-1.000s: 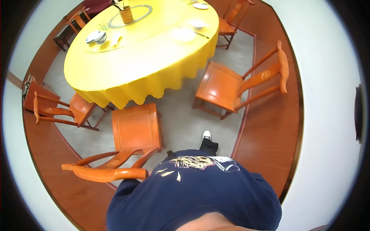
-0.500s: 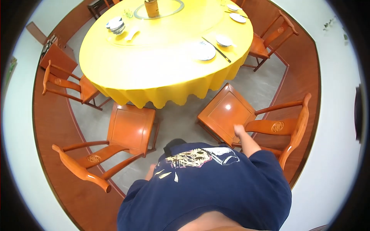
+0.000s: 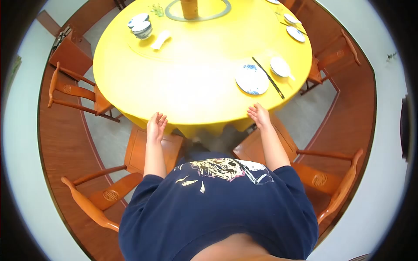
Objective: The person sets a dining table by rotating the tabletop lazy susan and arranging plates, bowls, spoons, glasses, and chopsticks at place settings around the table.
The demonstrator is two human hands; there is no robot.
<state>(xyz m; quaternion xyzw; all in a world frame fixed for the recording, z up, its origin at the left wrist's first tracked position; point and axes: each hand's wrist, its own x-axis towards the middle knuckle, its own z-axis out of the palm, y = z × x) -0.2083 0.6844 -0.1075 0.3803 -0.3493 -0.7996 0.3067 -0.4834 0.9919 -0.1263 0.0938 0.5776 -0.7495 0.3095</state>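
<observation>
My left hand (image 3: 156,126) is open with fingers loosely extended at the front edge of the yellow tablecloth (image 3: 174,95), holding nothing. Fingers apart and empty, my right hand (image 3: 259,115) is at the same edge, just below a white plate with blue markings (image 3: 252,80). Dark chopsticks (image 3: 268,78) lie to the right of that plate, and beyond them is a white bowl (image 3: 279,67) with a spoon handle beside it. Stacked blue-and-white bowls (image 3: 141,29) stand at the table's left, near white spoons (image 3: 161,40).
A wooden chair (image 3: 104,191) is at my left and another (image 3: 326,185) at my right, their seats partly under the cloth. More chairs stand farther round the table. At the back, a brown cylindrical container (image 3: 189,8) stands within a grey ring (image 3: 220,14).
I have come closer to the table. My right hand has left the right chair's seat, and both hands have risen forward to the table edge. The left one, mostly hidden before, now shows fully.
</observation>
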